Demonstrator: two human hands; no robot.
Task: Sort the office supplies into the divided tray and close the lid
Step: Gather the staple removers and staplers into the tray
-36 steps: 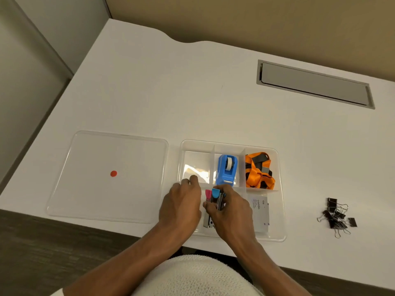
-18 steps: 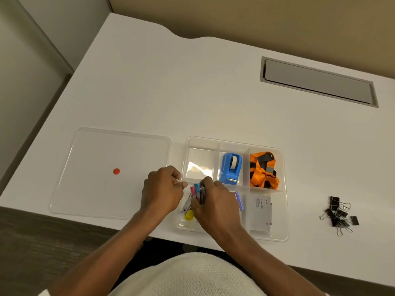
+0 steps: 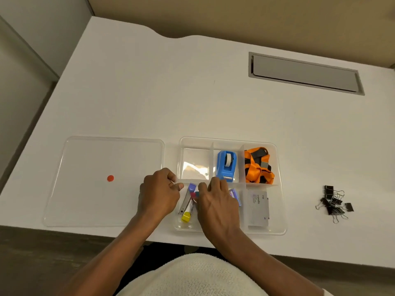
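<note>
A clear divided tray (image 3: 280, 210) sits at the desk's near edge. Its back row holds a bare left cell, a blue tape dispenser (image 3: 226, 166) and an orange lanyard (image 3: 257, 165). The front left cell holds several markers (image 3: 188, 205) with purple, pink and yellow caps. A white card pack (image 3: 258, 208) lies in the front right cell. My right hand (image 3: 217, 205) rests palm down over the markers, fingers touching them. My left hand (image 3: 159, 194) is curled at the tray's left rim, and I cannot tell if it grips anything. The clear lid (image 3: 85, 189) with a red dot lies flat to the left.
A pile of black binder clips (image 3: 333, 202) lies on the white desk to the right of the tray. A grey cable hatch (image 3: 305, 72) is set into the desk at the back right. The desk's near edge runs just below the tray and lid.
Both hands shifted left within the tray's front row. The bundle of markers that my right hand held upright now lies spread in the front left cell.
</note>
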